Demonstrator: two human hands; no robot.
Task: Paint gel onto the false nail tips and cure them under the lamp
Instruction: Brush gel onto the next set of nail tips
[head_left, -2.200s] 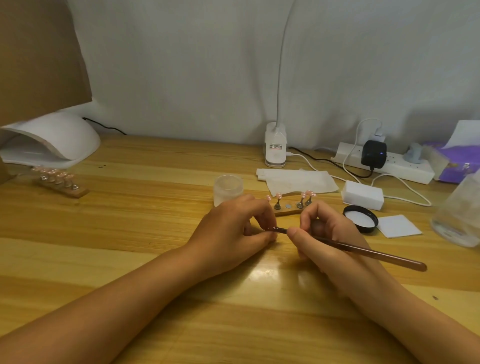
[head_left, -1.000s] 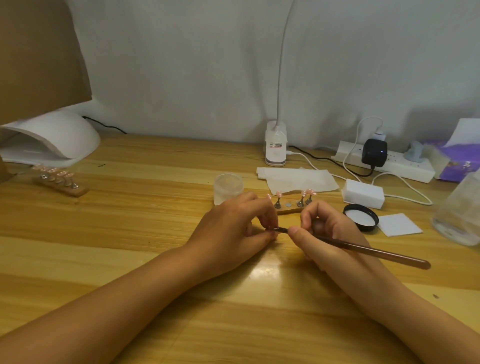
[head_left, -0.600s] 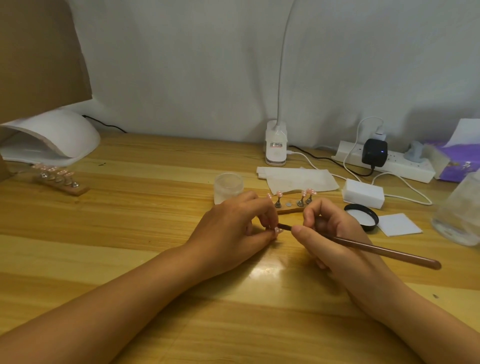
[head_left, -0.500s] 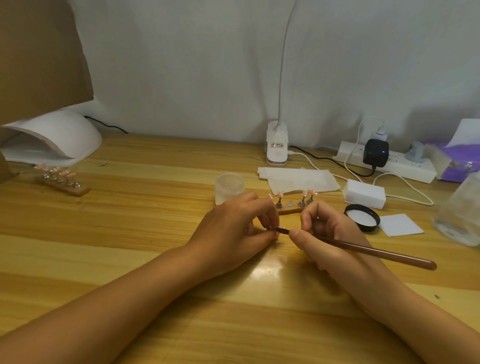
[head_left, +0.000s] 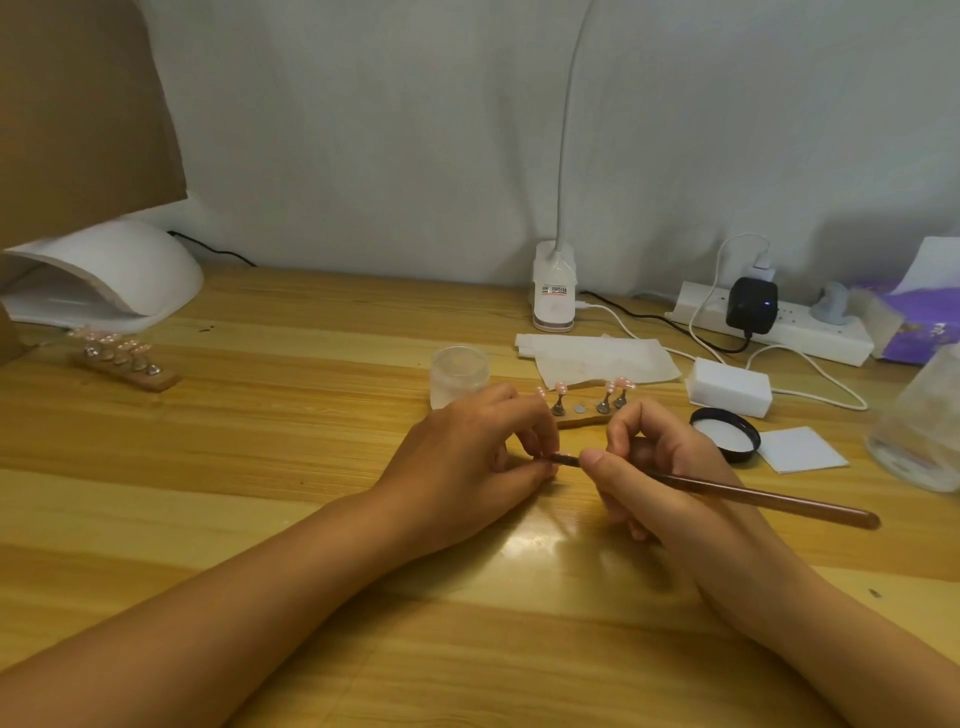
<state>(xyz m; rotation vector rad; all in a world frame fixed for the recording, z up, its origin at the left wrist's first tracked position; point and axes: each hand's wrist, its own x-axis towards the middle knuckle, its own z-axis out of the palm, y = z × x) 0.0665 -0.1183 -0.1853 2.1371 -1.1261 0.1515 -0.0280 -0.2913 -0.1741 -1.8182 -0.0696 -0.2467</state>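
- Left hand: fingers are curled, with thumb and fingertips pinched on a small piece just in front of the nail stand. The piece is hidden by the fingers, so its type cannot be told.
- Right hand: the brush is gripped pen-style between thumb and forefinger. The dark tip is laid against the left fingertips, and the handle is angled away to the right of the stand.
- Nail stand: a wooden strip is laid flat on the table directly behind both hands, its left end covered by left-hand fingers.
- Pink nail tips are carried on upright metal holders on the stand. One bare metal disc is seen between the holders.
- Frosted jar: placed just left of the stand, behind the left hand.
- Black lid: set right of the stand, inside up. A white square pad is laid further right.
- White block: behind-right of the stand. Paper sheets are spread directly behind the stand.
- Curing lamp: well left of the stand, at the table's far side.
- Second stand: loaded with nail tips, set just in front of the curing lamp's opening and outside it.
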